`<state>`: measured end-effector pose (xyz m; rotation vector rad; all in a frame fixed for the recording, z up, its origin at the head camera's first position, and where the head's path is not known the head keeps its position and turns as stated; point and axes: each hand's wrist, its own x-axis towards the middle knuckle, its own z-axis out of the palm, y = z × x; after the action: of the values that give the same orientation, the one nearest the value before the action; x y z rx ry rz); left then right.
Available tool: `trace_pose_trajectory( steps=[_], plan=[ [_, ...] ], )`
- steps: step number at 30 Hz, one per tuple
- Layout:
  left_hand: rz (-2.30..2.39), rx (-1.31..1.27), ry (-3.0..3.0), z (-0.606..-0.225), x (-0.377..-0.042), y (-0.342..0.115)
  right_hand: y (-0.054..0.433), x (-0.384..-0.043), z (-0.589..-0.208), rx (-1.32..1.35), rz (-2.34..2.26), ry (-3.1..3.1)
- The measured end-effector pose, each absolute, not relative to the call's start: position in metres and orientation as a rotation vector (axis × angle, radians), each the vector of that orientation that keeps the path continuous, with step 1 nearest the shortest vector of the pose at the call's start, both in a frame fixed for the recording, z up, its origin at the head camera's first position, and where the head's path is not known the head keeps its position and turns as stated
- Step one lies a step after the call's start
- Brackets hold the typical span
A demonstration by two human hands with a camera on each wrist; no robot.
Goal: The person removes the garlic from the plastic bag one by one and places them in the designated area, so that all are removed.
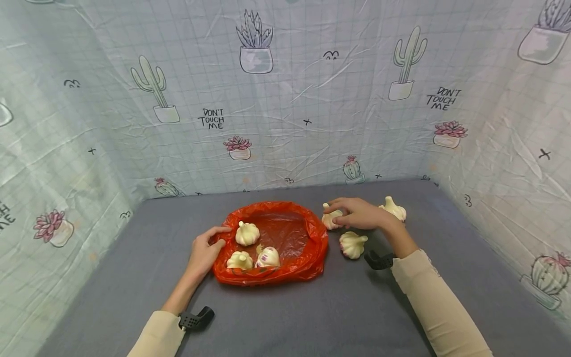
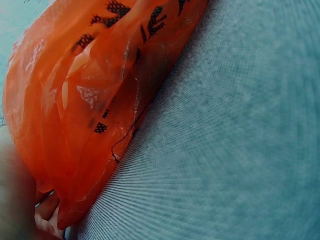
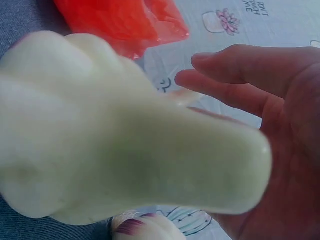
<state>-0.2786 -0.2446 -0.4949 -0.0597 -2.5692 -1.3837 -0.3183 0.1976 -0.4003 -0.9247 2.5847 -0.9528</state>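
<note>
Red bag (image 1: 309, 269), pinched by the left hand (image 1: 205, 252), holds three garlic bulbs (image 1: 247, 234), right hand (image 1: 360, 213) spread at another bulb (image 1: 330, 219)

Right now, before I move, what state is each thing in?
Red bag: open at the top.
Three garlic bulbs inside: loose, whole-looking.
Left fingers: holding the bag's left rim.
Bulb beside bag: partly covered by right fingers.
Right fingers: over that bulb, grip unclear.
Front loose bulb: on its side, stalk rightward.
Far-right bulb: stalk up, partly hidden.
Patterned cloth: creased.
</note>
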Motion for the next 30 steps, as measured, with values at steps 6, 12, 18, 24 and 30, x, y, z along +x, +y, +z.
trace_pose_trajectory(
  steps=[6, 12, 18, 24, 30],
  plan=[
    [-1.377, -0.067, -2.574, -0.494, -0.278, -0.245, 0.197, -0.318, -0.400, -0.949, -0.921, 2.632],
    [-1.369, -0.053, -2.581, -0.495, -0.279, -0.244, 0.205, -0.318, -0.397, -0.899, -0.948, 2.670],
    [-1.361, -0.055, -2.587, -0.495, -0.279, -0.244, 0.214, -0.319, -0.396, -0.892, -0.920, 2.684],
    [-1.341, -0.057, -2.589, -0.495, -0.278, -0.244, 0.217, -0.320, -0.394, -0.893, -0.916, 2.658],
    [-1.331, -0.061, -2.588, -0.494, -0.278, -0.244, 0.218, -0.319, -0.393, -0.854, -0.941, 2.649]
  ],
)
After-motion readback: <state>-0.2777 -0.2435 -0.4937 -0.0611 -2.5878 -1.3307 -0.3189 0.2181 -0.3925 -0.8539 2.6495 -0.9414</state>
